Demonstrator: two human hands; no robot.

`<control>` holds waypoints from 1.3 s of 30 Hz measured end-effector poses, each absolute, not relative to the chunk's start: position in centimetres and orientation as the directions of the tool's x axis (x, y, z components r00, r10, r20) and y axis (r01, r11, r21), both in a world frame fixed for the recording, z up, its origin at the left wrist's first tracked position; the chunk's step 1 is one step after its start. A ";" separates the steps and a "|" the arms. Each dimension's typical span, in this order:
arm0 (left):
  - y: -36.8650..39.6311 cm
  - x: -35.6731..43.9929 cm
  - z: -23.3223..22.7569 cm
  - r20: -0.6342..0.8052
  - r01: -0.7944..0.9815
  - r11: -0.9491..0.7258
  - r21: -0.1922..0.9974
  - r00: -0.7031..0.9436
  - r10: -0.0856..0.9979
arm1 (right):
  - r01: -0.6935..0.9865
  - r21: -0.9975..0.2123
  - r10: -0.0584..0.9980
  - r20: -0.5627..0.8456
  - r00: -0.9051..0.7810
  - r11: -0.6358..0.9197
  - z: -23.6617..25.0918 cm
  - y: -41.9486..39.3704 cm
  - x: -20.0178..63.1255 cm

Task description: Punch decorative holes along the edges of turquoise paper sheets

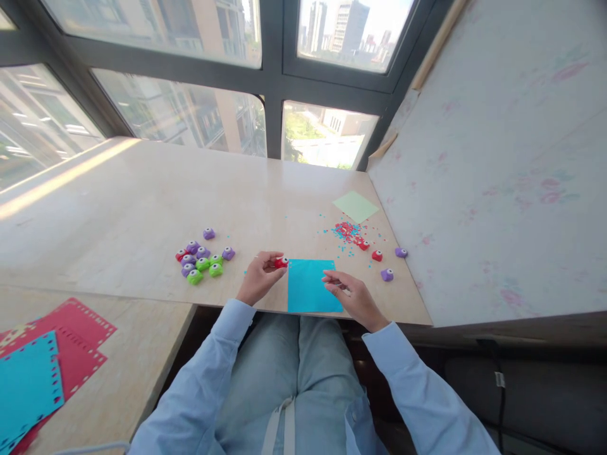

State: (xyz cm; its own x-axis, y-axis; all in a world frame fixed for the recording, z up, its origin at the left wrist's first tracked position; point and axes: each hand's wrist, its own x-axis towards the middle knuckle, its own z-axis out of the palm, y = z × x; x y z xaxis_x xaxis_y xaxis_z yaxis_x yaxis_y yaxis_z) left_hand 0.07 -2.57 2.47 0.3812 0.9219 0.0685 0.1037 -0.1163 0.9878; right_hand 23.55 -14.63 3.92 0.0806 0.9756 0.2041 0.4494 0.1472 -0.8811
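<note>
The left hand (260, 277) holds a small red plastic paper punch (281, 261) pinched between its fingers, right at the top left corner of a bright blue square sheet of paper (313, 285). That sheet lies flat at the near edge of the pale stone counter (142, 202), directly in front of the person. The right hand (351, 297) rests on the sheet's right edge with its fingers loosely curled and spread, pressing the paper rather than gripping anything.

As far as can be seen, the blue sheet has clean, uncut edges, so punching on it looks to be only at its start, with the punch set against the first corner. Other work appears finished: on a lower surface at the far left lie red and blue sheets with rows of holes along their borders (42, 373). A scatter of tiny red and blue paper bits (348, 231) lies on the counter beyond the sheet, near a pale green square sheet (355, 206) that looks unpunched.

To the left of the hands sits a cluster of purple, green and red punches (202, 259). To the right, well apart from it, are two more red punches (377, 255) and two purple ones (387, 275). Large windows (190, 114) stand behind the counter.
</note>
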 end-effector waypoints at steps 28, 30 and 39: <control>-8.5 0.3 0.3 0.388 0.625 -0.536 0.567 0.371 0.844 | 0.466 -0.867 0.944 -0.015 0.330 -0.177 1.3 -18.0 26.9; -9.4 1.4 0.2 0.406 0.627 -0.567 0.534 0.398 0.822 | 0.469 -0.855 0.934 -0.047 0.353 -0.220 1.5 -17.6 26.7; -11.9 2.6 0.5 0.355 0.554 -0.542 0.631 0.415 0.838 | 0.583 -0.800 0.951 0.056 0.303 -0.139 2.8 -16.2 24.2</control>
